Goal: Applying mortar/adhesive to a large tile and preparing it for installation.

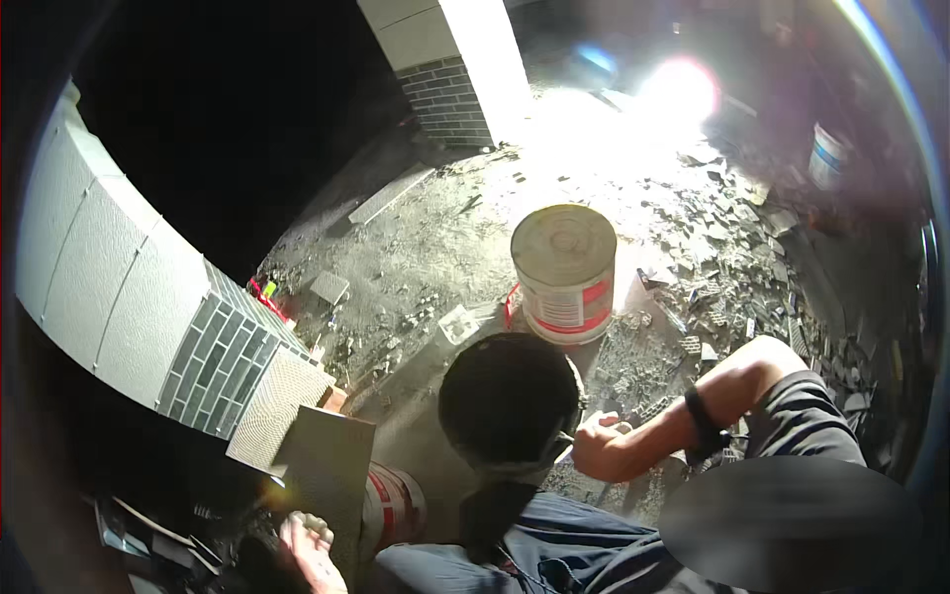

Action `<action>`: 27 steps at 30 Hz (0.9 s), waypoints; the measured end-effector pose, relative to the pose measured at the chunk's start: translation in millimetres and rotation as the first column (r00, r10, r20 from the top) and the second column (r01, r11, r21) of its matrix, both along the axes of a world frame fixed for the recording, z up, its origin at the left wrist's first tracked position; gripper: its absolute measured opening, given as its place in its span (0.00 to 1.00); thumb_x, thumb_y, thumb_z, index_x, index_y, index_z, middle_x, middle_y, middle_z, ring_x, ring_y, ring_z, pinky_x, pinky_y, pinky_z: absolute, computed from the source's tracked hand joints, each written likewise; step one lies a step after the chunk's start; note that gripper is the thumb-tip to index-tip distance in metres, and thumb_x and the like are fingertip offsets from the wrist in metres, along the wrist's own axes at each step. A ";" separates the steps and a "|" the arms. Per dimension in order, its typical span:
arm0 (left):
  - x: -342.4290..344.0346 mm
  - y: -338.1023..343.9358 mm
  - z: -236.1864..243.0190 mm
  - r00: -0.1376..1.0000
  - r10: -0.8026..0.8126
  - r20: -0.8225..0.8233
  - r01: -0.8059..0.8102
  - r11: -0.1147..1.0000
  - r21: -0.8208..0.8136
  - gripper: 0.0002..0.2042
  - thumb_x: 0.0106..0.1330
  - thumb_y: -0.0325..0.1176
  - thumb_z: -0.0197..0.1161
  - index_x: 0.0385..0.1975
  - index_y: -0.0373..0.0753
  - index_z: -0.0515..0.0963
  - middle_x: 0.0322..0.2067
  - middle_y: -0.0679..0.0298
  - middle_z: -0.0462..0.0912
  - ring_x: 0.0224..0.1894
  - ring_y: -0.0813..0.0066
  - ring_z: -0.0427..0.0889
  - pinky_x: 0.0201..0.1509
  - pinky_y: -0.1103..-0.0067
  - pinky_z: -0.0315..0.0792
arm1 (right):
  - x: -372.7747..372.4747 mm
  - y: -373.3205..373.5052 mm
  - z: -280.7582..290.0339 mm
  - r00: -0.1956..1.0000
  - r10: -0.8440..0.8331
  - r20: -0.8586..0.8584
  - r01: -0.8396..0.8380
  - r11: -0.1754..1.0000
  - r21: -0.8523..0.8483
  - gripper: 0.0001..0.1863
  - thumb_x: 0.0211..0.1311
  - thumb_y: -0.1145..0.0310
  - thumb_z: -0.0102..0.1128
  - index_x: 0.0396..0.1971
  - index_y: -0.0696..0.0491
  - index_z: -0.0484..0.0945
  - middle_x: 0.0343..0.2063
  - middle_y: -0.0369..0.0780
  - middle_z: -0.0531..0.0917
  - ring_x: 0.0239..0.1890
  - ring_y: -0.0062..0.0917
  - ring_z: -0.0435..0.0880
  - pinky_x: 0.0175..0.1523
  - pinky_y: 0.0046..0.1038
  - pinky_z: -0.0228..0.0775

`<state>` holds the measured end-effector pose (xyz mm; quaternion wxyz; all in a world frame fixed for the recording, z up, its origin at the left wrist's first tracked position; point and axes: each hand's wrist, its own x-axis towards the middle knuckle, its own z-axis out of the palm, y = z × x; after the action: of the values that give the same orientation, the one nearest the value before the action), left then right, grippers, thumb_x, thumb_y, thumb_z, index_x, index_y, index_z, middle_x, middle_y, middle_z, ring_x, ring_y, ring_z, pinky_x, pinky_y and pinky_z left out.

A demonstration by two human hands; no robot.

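Note:
My right hand (606, 444) is closed at the right side of a dark bucket (505, 396), around a thin item I cannot make out. My left hand (309, 544) is low on the left, fingers curled beside a large grey tile (322, 460); what they hold, if anything, is hidden. A red-and-white bucket (391, 510) stands between that tile and my legs. A textured tile (272, 406) leans behind the grey tile. Farther forward is a lidded red-and-white bucket (562, 282).
A low brick-and-panel wall (129, 267) runs along the left; a pillar (445, 89) rises at the back. Rubble (732, 238) covers the right floor, with loose boards (391, 193) farther left. A bright lamp (678, 94) and small white bucket (826, 156) are at the back right.

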<state>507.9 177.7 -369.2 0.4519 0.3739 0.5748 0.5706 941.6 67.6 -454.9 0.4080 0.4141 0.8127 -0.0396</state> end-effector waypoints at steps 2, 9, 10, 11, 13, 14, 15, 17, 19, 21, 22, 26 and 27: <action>25.8 6.6 31.1 0.996 -0.036 -0.079 0.045 0.992 0.117 0.19 0.69 0.41 0.65 0.53 0.37 0.74 0.44 0.62 0.81 0.44 0.71 0.80 0.49 0.75 0.74 | 9.2 10.8 -28.8 0.984 -0.062 -0.168 0.065 0.998 0.012 0.09 0.42 0.68 0.74 0.27 0.53 0.88 0.26 0.42 0.87 0.30 0.39 0.86 0.27 0.46 0.79; 115.8 28.8 -114.5 0.964 -0.267 -0.011 0.266 0.962 -0.055 0.17 0.73 0.51 0.57 0.36 0.41 0.77 0.31 0.65 0.81 0.31 0.77 0.79 0.35 0.80 0.72 | 112.2 24.6 25.1 0.664 -0.054 -0.746 0.259 0.952 0.162 0.08 0.50 0.68 0.59 0.30 0.52 0.83 0.25 0.43 0.86 0.29 0.38 0.88 0.29 0.42 0.80; 98.4 38.2 -159.3 0.949 -0.315 -0.004 0.312 0.942 -0.120 0.18 0.73 0.52 0.56 0.33 0.43 0.77 0.30 0.64 0.81 0.31 0.76 0.79 0.34 0.80 0.73 | 119.0 25.9 16.1 0.578 -0.007 -0.816 0.273 0.944 0.185 0.08 0.55 0.67 0.56 0.31 0.53 0.82 0.24 0.43 0.85 0.27 0.37 0.88 0.27 0.43 0.80; 120.9 29.5 -170.5 0.982 -0.167 -0.083 0.142 0.958 -0.250 0.17 0.72 0.51 0.56 0.32 0.43 0.78 0.29 0.64 0.81 0.31 0.74 0.79 0.34 0.78 0.74 | 125.0 25.6 8.0 0.578 -0.015 -0.816 0.286 0.940 0.185 0.08 0.55 0.67 0.56 0.31 0.53 0.82 0.24 0.43 0.85 0.27 0.37 0.88 0.27 0.43 0.80; 147.2 13.0 -199.0 0.986 0.004 -0.170 -0.067 0.926 -0.371 0.17 0.72 0.50 0.55 0.31 0.44 0.79 0.29 0.63 0.81 0.30 0.73 0.80 0.34 0.75 0.75 | 130.3 23.8 -0.3 0.210 -0.678 -0.705 0.561 0.674 -0.481 0.17 0.67 0.57 0.51 0.27 0.56 0.77 0.19 0.40 0.81 0.18 0.31 0.82 0.20 0.39 0.74; 145.7 10.3 -217.0 0.991 0.004 -0.135 -0.055 0.925 -0.377 0.16 0.71 0.49 0.56 0.31 0.43 0.80 0.28 0.63 0.81 0.30 0.73 0.80 0.34 0.75 0.75 | 124.9 16.8 17.9 -0.043 -0.853 -0.521 0.565 0.409 -0.716 0.28 0.72 0.45 0.46 0.24 0.56 0.75 0.15 0.36 0.74 0.12 0.24 0.72 0.16 0.32 0.66; 147.5 7.4 -231.4 0.994 0.012 -0.105 -0.052 0.921 -0.386 0.16 0.71 0.48 0.56 0.31 0.43 0.80 0.28 0.64 0.81 0.30 0.73 0.80 0.34 0.75 0.75 | 122.5 13.7 12.5 -0.089 -0.884 -0.459 0.590 0.325 -0.740 0.29 0.72 0.44 0.46 0.23 0.55 0.74 0.13 0.35 0.71 0.11 0.23 0.70 0.16 0.30 0.65; 152.4 6.6 -250.2 0.998 0.025 -0.061 -0.048 0.909 -0.415 0.14 0.70 0.46 0.56 0.31 0.42 0.80 0.28 0.64 0.80 0.30 0.73 0.79 0.34 0.75 0.75 | 115.7 2.3 0.2 -0.191 -0.942 -0.276 0.570 0.123 -0.813 0.35 0.72 0.37 0.43 0.20 0.54 0.73 0.11 0.33 0.67 0.10 0.21 0.67 0.14 0.28 0.61; 168.4 12.5 -262.6 1.000 0.005 -0.030 -0.018 0.902 -0.431 0.13 0.69 0.44 0.57 0.30 0.40 0.80 0.28 0.64 0.80 0.30 0.73 0.79 0.34 0.75 0.74 | 123.4 -16.8 -35.2 -0.295 -0.904 -0.310 0.483 0.139 -0.865 0.37 0.70 0.32 0.42 0.19 0.53 0.73 0.11 0.32 0.68 0.09 0.20 0.65 0.13 0.28 0.58; 179.7 17.0 -273.2 1.000 -0.008 -0.011 0.003 0.902 -0.433 0.12 0.68 0.41 0.57 0.30 0.39 0.80 0.27 0.65 0.80 0.29 0.73 0.78 0.35 0.75 0.74 | 137.1 -37.5 -88.1 -0.325 -0.868 -0.375 0.474 0.194 -0.859 0.37 0.69 0.30 0.42 0.22 0.52 0.74 0.12 0.32 0.68 0.08 0.19 0.64 0.12 0.29 0.58; 176.5 14.5 -275.6 1.000 0.013 -0.003 -0.013 0.900 -0.436 0.12 0.68 0.40 0.57 0.30 0.39 0.80 0.27 0.65 0.80 0.29 0.73 0.78 0.35 0.75 0.74 | 145.3 -49.8 -102.2 -0.321 -0.822 -0.471 0.400 0.333 -0.854 0.36 0.70 0.31 0.42 0.27 0.53 0.75 0.14 0.33 0.70 0.11 0.19 0.67 0.14 0.30 0.61; 172.4 11.0 -285.9 1.000 0.025 0.010 -0.018 0.902 -0.432 0.10 0.67 0.36 0.58 0.30 0.37 0.80 0.26 0.66 0.79 0.29 0.73 0.77 0.35 0.74 0.74 | 170.0 -112.8 -44.2 -0.281 -0.899 -0.337 0.447 0.188 -0.874 0.31 0.73 0.37 0.45 0.30 0.54 0.74 0.20 0.30 0.71 0.20 0.14 0.68 0.23 0.26 0.63; 175.0 12.8 -288.8 1.000 0.019 0.016 -0.010 0.902 -0.431 0.09 0.66 0.35 0.58 0.29 0.36 0.80 0.26 0.66 0.79 0.29 0.73 0.77 0.35 0.74 0.74 | 182.4 -136.2 -55.1 -0.333 -0.905 -0.264 0.376 0.130 -0.918 0.31 0.73 0.37 0.45 0.32 0.54 0.76 0.20 0.29 0.71 0.21 0.12 0.67 0.25 0.25 0.63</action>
<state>682.9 190.5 -658.1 0.5246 0.2549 0.6849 0.4368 1124.0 -68.6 -510.0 -0.1480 0.5927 0.3819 -0.6935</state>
